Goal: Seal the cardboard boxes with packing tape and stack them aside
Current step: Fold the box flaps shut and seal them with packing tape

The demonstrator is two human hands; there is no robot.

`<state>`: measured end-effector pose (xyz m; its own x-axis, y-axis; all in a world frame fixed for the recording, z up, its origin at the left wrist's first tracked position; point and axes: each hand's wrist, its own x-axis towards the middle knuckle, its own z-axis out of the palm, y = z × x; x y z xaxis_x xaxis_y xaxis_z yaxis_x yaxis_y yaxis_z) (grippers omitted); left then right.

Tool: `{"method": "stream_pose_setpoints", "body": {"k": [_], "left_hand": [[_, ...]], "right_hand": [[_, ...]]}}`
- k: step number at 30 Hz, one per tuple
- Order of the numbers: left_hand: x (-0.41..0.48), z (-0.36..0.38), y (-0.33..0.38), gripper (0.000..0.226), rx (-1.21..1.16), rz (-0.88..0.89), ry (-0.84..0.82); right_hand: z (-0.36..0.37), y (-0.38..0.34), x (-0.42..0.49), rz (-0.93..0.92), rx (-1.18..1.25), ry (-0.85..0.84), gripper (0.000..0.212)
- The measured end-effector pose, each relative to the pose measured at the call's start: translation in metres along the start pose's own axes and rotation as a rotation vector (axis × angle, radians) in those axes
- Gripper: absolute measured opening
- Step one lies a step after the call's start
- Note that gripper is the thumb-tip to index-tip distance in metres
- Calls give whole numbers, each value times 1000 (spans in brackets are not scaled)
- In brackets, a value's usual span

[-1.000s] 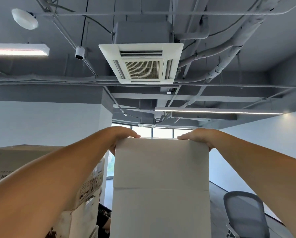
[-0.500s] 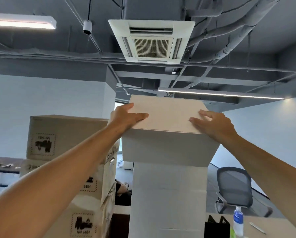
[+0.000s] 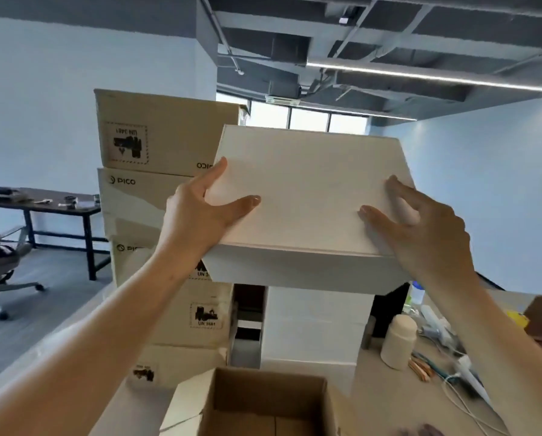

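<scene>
Alignment first — your left hand (image 3: 197, 215) and right hand (image 3: 420, 228) press spread-open on the white box (image 3: 307, 184) at its near corners; it overhangs the white stack (image 3: 316, 322) beneath them. Nudge it square before releasing.

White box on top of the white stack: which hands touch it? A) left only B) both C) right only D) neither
B: the left hand and the right hand each rest on the top face of the white box, one at each side.
</scene>
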<state>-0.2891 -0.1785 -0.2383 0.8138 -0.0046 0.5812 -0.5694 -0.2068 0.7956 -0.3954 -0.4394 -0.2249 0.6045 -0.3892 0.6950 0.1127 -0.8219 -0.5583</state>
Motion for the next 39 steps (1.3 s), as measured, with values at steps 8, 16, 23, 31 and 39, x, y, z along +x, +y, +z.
{"method": "stream_pose_setpoints", "body": {"k": [8,16,23,31,39], "left_hand": [[-72,4,-83,86,83,-141,-33],[-136,22,-171,93,142,-351,-157],[-175,35,-229,84,192,-491,-267],[-200,47,-270,85,244,-600,-334],[-212,60,-297,81,324,-591,-338]], "right_hand": [[55,53,-80,90,4,-105,76],[103,116,-163,254,-11,-274,77],[139,156,-215,409,81,-427,75],[164,189,-243,514,91,-520,75],[185,215,-262,568,47,-558,78]]}}
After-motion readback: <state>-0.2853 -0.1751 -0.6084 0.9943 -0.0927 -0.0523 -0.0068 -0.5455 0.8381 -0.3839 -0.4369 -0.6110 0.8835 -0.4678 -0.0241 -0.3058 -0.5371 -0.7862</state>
